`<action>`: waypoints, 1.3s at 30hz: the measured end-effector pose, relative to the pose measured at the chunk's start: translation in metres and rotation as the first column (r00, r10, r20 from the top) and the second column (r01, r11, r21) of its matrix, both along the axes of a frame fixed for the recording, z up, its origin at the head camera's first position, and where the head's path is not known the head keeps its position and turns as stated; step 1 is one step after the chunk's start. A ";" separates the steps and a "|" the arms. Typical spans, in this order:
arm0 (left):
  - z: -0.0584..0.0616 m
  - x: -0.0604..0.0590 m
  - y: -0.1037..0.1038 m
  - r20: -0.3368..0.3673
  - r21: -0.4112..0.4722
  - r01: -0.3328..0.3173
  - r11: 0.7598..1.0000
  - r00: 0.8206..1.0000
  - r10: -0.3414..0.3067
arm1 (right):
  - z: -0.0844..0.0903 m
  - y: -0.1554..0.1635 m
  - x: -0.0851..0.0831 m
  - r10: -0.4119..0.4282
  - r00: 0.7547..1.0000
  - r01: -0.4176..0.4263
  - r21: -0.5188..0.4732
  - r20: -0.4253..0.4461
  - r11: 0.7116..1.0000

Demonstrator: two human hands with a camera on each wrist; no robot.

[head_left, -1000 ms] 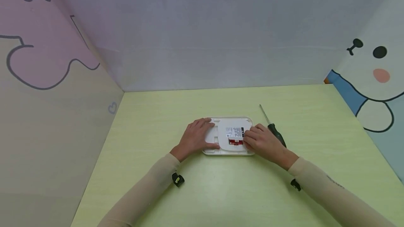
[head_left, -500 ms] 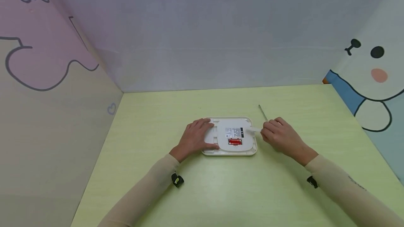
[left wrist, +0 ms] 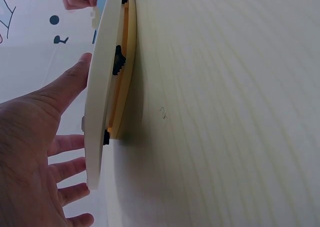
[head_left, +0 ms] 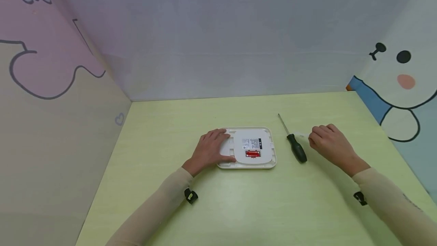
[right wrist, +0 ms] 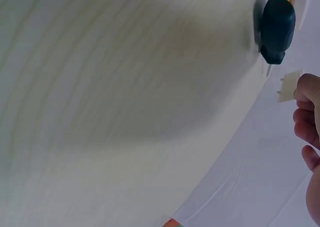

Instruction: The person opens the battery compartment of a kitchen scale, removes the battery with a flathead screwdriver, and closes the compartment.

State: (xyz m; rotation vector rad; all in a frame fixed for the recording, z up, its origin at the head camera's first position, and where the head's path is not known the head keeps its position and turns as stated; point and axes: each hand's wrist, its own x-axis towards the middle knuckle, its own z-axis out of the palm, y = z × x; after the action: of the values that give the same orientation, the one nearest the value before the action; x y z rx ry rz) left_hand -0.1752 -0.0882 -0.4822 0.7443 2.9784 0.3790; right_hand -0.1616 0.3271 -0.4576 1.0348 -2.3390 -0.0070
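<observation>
A white, flat device with rounded corners [head_left: 240, 135] lies on the table, a printed label on its upper face. Two red batteries [head_left: 253, 154] show in its uncovered battery compartment. My left hand [head_left: 211, 150] rests on the device's left end, thumb and fingers spread apart; the left wrist view shows the thumb along the white panel [left wrist: 98, 102]. To the right, above the table, my right hand [head_left: 329, 145] pinches a small white battery cover [right wrist: 288, 87] with little tabs on one edge.
Between the device and my right hand lies a screwdriver [head_left: 296, 149] with a dark green handle, its shaft pointing to the back. A pale wall [head_left: 218, 41] rises behind the table, and panels with cartoon drawings stand at both sides.
My right hand has lifted the battery cover off the device and carried it right, past the screwdriver, baring the batteries. The left hand stays on the device.
</observation>
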 end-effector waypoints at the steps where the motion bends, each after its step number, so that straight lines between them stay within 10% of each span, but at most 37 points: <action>1: 0.000 0.000 0.000 -0.002 0.003 0.001 1.000 1.000 -0.001 | -0.001 0.004 0.000 -0.009 1.000 0.009 0.001 -0.001 1.000; 27: 0.004 0.001 0.000 0.002 -0.007 0.004 1.000 1.000 -0.004 | -0.021 0.029 0.003 -0.072 0.989 0.064 0.066 0.126 0.996; 39: 0.002 0.001 0.000 -0.005 -0.004 0.005 1.000 1.000 -0.005 | -0.019 0.018 0.006 -0.269 0.917 0.289 -0.024 0.294 0.957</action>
State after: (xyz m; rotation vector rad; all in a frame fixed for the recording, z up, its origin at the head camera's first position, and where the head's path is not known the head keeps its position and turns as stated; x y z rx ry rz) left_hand -0.1746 -0.0885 -0.4805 0.7530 2.9809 0.3719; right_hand -0.1557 0.3446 -0.4767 0.6975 -2.7152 0.1192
